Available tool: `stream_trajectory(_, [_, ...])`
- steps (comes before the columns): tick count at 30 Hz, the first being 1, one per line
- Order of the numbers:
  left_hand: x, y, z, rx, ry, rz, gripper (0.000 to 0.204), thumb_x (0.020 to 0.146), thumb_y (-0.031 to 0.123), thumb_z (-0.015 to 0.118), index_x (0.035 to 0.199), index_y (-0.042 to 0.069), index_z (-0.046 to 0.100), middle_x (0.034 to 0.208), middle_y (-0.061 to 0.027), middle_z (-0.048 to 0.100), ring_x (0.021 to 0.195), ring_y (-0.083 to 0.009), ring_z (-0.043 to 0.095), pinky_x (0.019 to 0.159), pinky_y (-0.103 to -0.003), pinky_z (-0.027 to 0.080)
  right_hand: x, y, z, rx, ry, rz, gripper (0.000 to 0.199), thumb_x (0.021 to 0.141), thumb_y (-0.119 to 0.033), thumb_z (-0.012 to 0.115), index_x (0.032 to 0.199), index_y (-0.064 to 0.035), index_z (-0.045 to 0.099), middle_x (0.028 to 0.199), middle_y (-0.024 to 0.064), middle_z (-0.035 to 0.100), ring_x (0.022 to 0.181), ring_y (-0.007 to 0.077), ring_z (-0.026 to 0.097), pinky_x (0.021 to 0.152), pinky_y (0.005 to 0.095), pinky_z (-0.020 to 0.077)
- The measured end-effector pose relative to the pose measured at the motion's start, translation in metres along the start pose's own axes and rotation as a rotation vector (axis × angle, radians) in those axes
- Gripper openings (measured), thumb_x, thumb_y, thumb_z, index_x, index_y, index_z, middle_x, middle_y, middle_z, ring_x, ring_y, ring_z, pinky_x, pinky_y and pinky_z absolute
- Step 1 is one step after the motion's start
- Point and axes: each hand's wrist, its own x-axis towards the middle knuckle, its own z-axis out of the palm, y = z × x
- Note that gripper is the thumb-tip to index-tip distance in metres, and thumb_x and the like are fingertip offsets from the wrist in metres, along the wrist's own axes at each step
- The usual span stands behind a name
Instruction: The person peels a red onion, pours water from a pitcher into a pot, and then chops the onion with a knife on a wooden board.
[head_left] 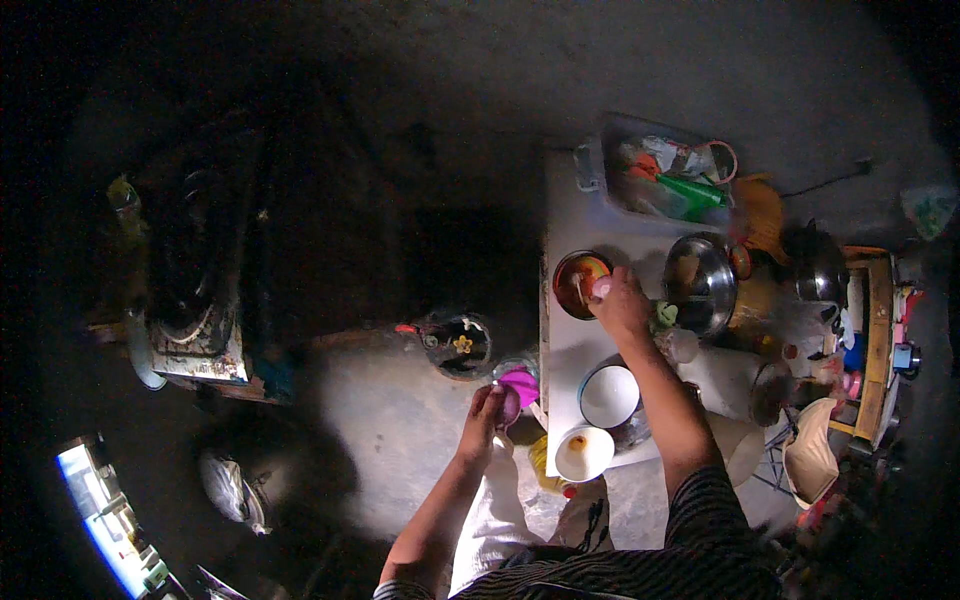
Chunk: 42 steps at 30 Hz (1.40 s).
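My left hand (484, 412) is closed around a round purple-red thing (509, 404) that looks like a red onion, held low beside the table's left edge. Just past it is a bright magenta object (519, 384), partly hidden. Reaching over the table, my right hand (622, 302) has its fingers closed on a small pale pink roundish piece (601, 287), whose kind I cannot make out. That piece is at the right side of a dark round bowl (563, 300) with orange and red inside.
Nearer me on the white table (568, 352) are a white bowl (610, 396) and a smaller stained bowl (584, 464). A steel bowl (702, 312), clear jars (735, 385) and a filled plastic tub (640, 206) stand right and behind. A dark round container (457, 346) rests on the floor.
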Motion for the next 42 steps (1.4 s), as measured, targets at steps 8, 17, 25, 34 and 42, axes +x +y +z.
stream_trajectory(8, [0.078, -0.02, 0.056, 0.135, -0.249, 0.205, 0.036, 0.085, 0.019, 0.066, 0.117, 0.008, 0.053, 0.104, -0.0057, 0.061, 0.092, -0.0169, 0.06, 0.077, -0.029, 0.05, -0.129, 0.034, -0.067, 1.278, -0.102, 0.159, 0.058, 0.079, 0.001, 0.07, 0.127, -0.0077, 0.037, 0.112, 0.0093, 0.051, 0.1, 0.0181, 0.057, 0.086, 0.0307, 0.0492])
stream_trajectory(17, [0.155, -0.001, 0.173, 0.96, -0.08, 0.847, 0.017, 0.081, 0.013, 0.065, 0.096, 0.004, 0.066, 0.097, -0.0125, 0.068, 0.087, -0.0187, 0.065, 0.07, -0.033, 0.051, -0.188, 0.06, -0.102, 1.094, 0.232, -0.099, 0.073, 0.07, 0.006, 0.075, 0.129, -0.0039, 0.032, 0.126, 0.0149, 0.047, 0.112, 0.0221, 0.053, 0.095, 0.0347, 0.0457])
stream_trajectory(25, [0.198, -0.032, 0.165, 1.244, 0.19, 0.95, 0.044, 0.081, 0.035, 0.067, 0.116, 0.009, 0.059, 0.121, -0.0166, 0.055, 0.11, -0.0365, 0.051, 0.099, -0.046, 0.04, -0.23, 0.098, -0.12, 1.151, 0.262, -0.241, 0.074, 0.069, 0.0, 0.08, 0.128, -0.0018, 0.036, 0.126, 0.0166, 0.046, 0.116, 0.025, 0.051, 0.099, 0.0385, 0.0424])
stream_trajectory(34, [-0.066, -0.071, 0.191, 0.512, -0.5, 0.46, 0.041, 0.094, 0.018, 0.053, 0.132, 0.004, 0.048, 0.123, -0.0072, 0.056, 0.101, -0.0171, 0.056, 0.084, -0.029, 0.044, -0.285, 0.17, -0.164, 1.639, -0.055, -0.051, 0.029, 0.092, -0.013, 0.064, 0.114, -0.0012, 0.049, 0.091, 0.0052, 0.062, 0.073, 0.0102, 0.061, 0.053, 0.0227, 0.0497])
stream_trajectory(42, [-0.275, -0.15, 0.278, 0.175, -0.586, 0.273, 0.071, 0.089, 0.036, 0.066, 0.147, 0.01, 0.033, 0.122, -0.0057, 0.056, 0.096, -0.0126, 0.056, 0.077, -0.024, 0.043, -0.352, 0.21, -0.24, 0.987, -0.092, -0.19, 0.03, 0.099, -0.036, 0.051, 0.096, -0.007, 0.057, 0.069, 0.0075, 0.059, 0.056, 0.0162, 0.059, 0.047, 0.0317, 0.0431])
